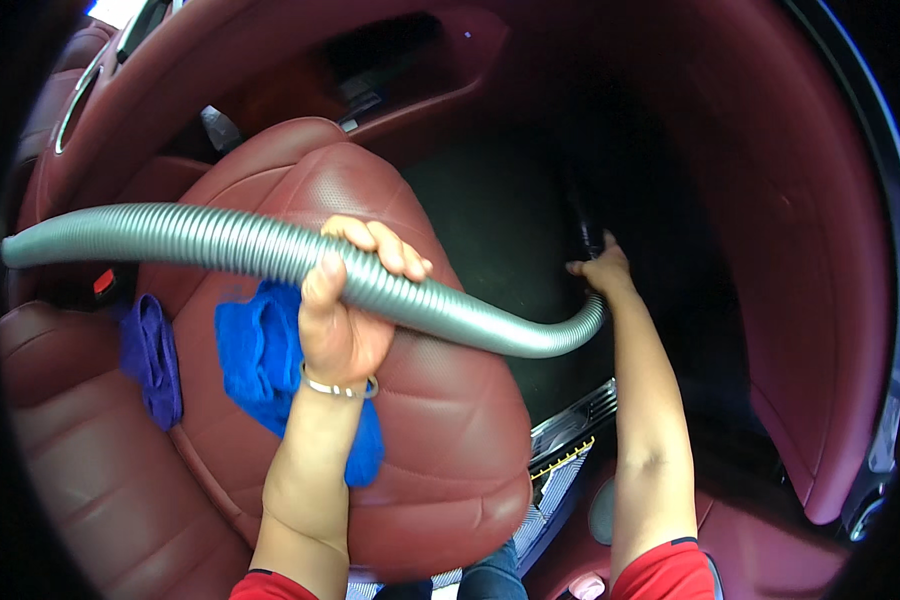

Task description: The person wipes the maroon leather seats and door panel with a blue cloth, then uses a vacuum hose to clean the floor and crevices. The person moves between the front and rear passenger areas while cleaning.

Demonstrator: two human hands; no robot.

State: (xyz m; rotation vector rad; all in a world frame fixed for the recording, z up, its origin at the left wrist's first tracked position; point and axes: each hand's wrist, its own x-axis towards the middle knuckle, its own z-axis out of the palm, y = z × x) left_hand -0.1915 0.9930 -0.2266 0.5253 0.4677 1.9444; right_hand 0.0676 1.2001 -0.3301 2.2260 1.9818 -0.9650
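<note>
A grey ribbed vacuum hose (195, 238) runs from the left across a red leather car seat (450, 420) and curves into the dark footwell. My left hand (356, 315) grips its middle above the seat, thumb on the near side and fingers over the far side. My right hand (604, 270) is at the hose's far end in the footwell, around a dark tube (586, 234) whose tip is lost in shadow. A blue cloth (255, 352) lies on the seat, partly behind my left forearm. Left of it lies a purple cloth (157, 367).
The red dashboard (802, 262) curves along the right. A metal door sill (574, 412) edges the footwell, beside the open door panel (765, 540). A red seat-belt buckle (105, 282) is at the left. Something pale (217, 129) stands near the centre console.
</note>
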